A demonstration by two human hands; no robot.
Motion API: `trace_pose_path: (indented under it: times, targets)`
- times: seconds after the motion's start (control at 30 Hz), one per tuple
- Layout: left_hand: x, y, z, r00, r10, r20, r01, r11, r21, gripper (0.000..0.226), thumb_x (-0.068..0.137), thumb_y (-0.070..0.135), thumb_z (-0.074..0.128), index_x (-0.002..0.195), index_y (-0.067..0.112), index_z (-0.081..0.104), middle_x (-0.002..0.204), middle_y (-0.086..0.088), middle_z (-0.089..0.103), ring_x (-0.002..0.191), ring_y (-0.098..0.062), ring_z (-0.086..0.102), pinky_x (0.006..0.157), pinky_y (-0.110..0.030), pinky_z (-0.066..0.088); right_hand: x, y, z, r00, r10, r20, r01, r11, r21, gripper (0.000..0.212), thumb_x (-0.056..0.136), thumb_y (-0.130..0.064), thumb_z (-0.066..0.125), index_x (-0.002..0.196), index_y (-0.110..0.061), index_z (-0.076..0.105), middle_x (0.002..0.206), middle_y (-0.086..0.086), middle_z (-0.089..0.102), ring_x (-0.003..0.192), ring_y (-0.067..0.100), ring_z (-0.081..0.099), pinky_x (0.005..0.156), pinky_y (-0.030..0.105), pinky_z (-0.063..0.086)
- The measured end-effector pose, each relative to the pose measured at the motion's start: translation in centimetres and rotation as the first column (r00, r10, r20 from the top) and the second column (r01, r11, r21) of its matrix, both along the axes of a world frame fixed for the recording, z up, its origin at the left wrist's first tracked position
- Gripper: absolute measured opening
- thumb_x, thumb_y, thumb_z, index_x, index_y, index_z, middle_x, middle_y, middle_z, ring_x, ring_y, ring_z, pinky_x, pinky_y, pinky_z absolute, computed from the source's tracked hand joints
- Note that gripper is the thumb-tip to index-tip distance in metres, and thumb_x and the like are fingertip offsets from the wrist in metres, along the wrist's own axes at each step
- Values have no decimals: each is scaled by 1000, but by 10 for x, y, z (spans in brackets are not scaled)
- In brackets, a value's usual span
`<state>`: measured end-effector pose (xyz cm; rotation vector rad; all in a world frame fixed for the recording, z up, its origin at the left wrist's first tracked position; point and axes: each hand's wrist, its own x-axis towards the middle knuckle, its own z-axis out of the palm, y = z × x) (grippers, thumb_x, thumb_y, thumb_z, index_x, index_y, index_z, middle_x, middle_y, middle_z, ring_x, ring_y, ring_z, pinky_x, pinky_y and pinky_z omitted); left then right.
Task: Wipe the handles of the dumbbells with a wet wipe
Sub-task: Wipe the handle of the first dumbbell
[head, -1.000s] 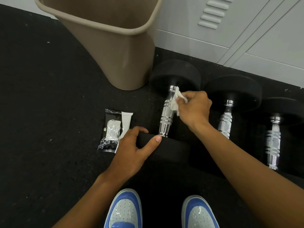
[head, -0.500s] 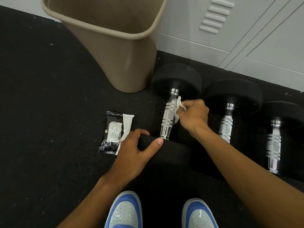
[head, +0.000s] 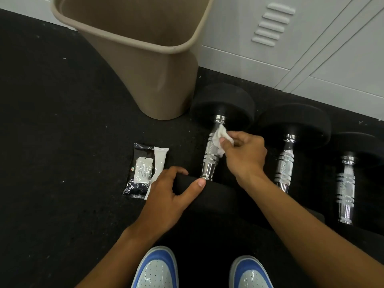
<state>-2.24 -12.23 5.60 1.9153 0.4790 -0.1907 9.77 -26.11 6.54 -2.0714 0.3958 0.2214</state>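
While the left hand (head: 166,196) curls over the near black head of the leftmost dumbbell (head: 211,156), thumb and fingers gripping its edge, the right hand (head: 244,154) has its fingers pinched on a crumpled white wet wipe (head: 220,138), pressed against the upper part of that chrome handle, pretty much dead center of the frame. Two more dumbbells (head: 284,163) lie side by side to the right on the black floor (head: 52,142). Wipe packet (head: 143,170) sits just left of the left hand, tan bin (head: 145,69) upper left, blue sneakers (head: 155,269) at the bottom.
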Motion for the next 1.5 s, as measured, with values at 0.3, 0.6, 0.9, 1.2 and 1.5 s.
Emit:
trace_pose_path:
  times: [0.3, 0.6, 0.9, 1.2, 1.5]
  targets:
    - [-1, -1, 1, 1000, -6, -6, 6, 1000, 7, 54, 61, 75, 54, 95, 33, 59, 92, 10, 62, 85, 0, 59, 72, -15, 46, 20, 1, -8, 977, -124, -173, 127, 992, 8, 17, 83, -14, 69, 71, -26, 69, 81, 2, 72, 70, 11, 66, 67, 26, 57]
    - [0, 0, 2, 1000, -9, -6, 9, 1000, 1, 54, 61, 75, 53, 95, 32, 59, 91, 10, 62, 81, 2, 58, 65, -6, 41, 25, 3, -4, 989, -65, -129, 67, 998, 12, 9, 87, -15, 65, 85, -19, 73, 77, -6, 67, 68, 4, 63, 57, 11, 51]
    - [0, 0, 1, 1000, -6, -7, 6, 1000, 9, 56, 61, 75, 52, 95, 32, 59, 91, 10, 62, 82, 1, 58, 66, -9, 42, 13, 11, 13, 986, 102, 132, -90, 991, -99, 16, 86, -17, 67, 101, -16, 72, 93, -4, 70, 98, 16, 62, 85, 24, 51]
    - [0, 0, 2, 1000, -3, -13, 2, 1000, -29, 53, 62, 74, 54, 95, 33, 59, 92, 10, 61, 81, 2, 58, 64, -7, 43, -2, 1, 1, 1000, 1, -29, -3, 998, -63, 11, 87, -16, 65, 91, -19, 74, 78, -7, 68, 77, 5, 63, 52, 0, 39]
    - [0, -1, 4, 1000, -3, -22, 2, 1000, -26, 53, 61, 74, 54, 94, 32, 59, 89, 8, 62, 79, -1, 59, 64, -8, 42, 9, 2, -6, 998, 54, -19, -56, 993, -106, 16, 92, -14, 56, 94, -14, 72, 84, 5, 69, 77, 12, 63, 50, 5, 41]
